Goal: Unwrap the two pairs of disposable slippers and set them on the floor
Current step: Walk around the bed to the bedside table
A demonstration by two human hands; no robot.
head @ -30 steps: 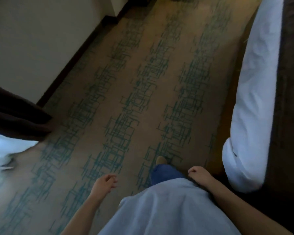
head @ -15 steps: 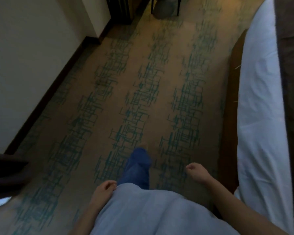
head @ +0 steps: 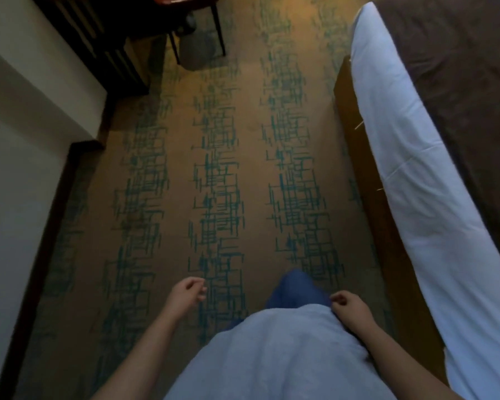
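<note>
Both the left hand [head: 186, 294] and right hand [head: 347, 308] hung loosely curled, grasping nothing. No slippers anywhere in frame, so best bet was probably checking near the dark furniture [head: 104, 44] upper left.

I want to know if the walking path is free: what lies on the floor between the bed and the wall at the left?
In the head view only patterned carpet shows between the bed and the wall.
</note>
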